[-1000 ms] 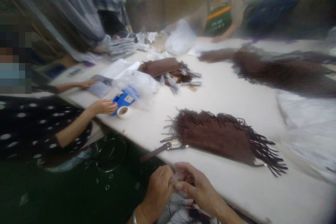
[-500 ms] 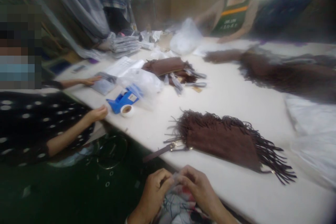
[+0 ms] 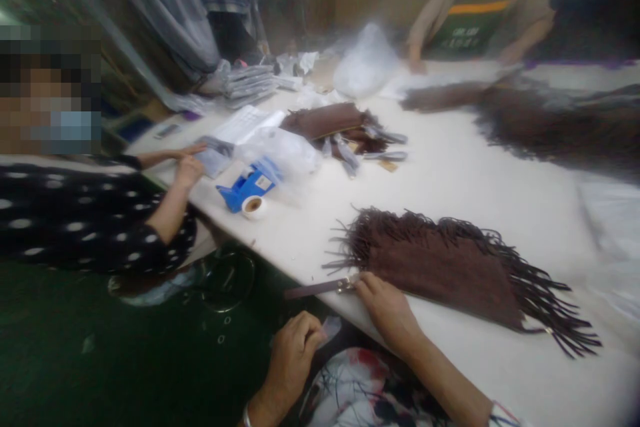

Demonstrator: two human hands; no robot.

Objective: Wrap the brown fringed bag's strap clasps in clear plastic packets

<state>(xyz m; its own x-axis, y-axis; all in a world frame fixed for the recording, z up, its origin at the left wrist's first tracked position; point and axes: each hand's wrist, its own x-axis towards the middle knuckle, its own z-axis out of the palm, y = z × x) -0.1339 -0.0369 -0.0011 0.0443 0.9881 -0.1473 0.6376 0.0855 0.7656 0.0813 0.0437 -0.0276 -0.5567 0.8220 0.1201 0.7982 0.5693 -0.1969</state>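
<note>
A brown suede bag (image 3: 445,271) with long fringe lies flat near the front edge of the white table. Its strap (image 3: 315,289) with metal hardware sticks out past the edge on the left. My right hand (image 3: 387,313) is at the bag's near left corner, fingers closed around the strap by the metal fitting; the fingertips are partly hidden. Below the table edge, my left hand (image 3: 293,350) pinches a small clear plastic piece (image 3: 330,329) between thumb and fingers.
A blue tape dispenser (image 3: 246,188) and a white tape roll (image 3: 254,207) stand left of the bag. Beyond are stacked fringed bags (image 3: 325,121) and plastic bags (image 3: 285,147). A co-worker in a dotted top (image 3: 75,213) works at left, another in a green apron (image 3: 467,30) across the table.
My hands were together at the plastic piece. The right hand has moved up to the strap fitting, while the left keeps the plastic. The left co-worker's near hand has moved further up the table.
</note>
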